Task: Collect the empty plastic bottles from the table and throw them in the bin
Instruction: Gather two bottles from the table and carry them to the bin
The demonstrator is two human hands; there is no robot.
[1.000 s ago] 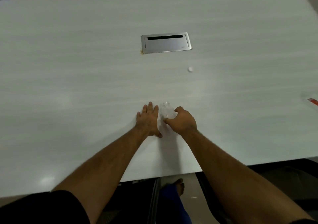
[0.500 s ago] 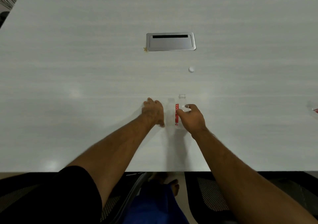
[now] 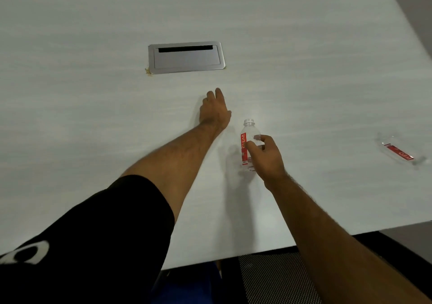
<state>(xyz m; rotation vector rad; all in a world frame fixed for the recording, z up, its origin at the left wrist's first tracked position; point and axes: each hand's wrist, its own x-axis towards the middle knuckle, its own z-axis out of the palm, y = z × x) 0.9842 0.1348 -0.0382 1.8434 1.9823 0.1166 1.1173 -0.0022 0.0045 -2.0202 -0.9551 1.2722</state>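
A pale desk (image 3: pixel 93 140) fills the view from a person's head camera. Toward its middle, a silver cable hatch (image 3: pixel 186 57) is set flush into the top. Nearer the person, the left hand (image 3: pixel 214 111) reaches forward over the desk, fingers held together and pointing away, its grip holding nothing. Just to its right, the right hand (image 3: pixel 265 155) pinches a clear, uncapped bottle with a red label (image 3: pixel 246 144), thumb and fingertips pressed around the upper body. That bottle stands nearly upright, neck away from the person, its base at or just above the desk; I cannot tell which. Far right, well apart from both hands, a second bottle (image 3: pixel 398 151) lies flat on its side, long axis running left to right. The right hand is nearer to it but already full; the empty left hand would probably have to cross over. No bin is visible.
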